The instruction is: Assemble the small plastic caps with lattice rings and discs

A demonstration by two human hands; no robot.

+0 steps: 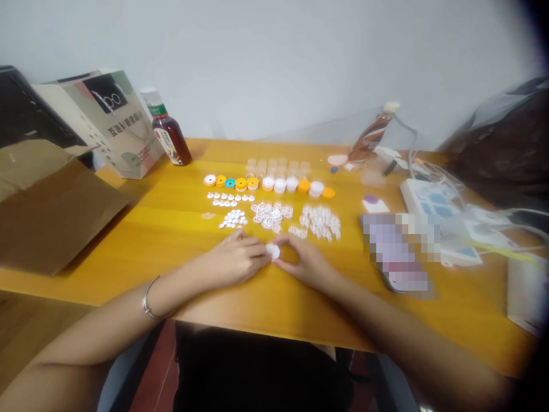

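Note:
Between both hands is a small round white plastic piece, like a cap or disc, just above or on the table near its front edge. My left hand is closed, its fingertips on the piece's left side. The thumb and forefinger of my right hand pinch it from the right. Just beyond lie a pile of small white pieces, a pile of clear wheel-like plastic parts and a heap of more clear parts. Small white pieces stand in rows behind them.
A row of white, orange and blue round caps crosses the table, with clear cups behind. At left are a cardboard box, paper bag and dark bottle. A phone, cables and another bottle are at right.

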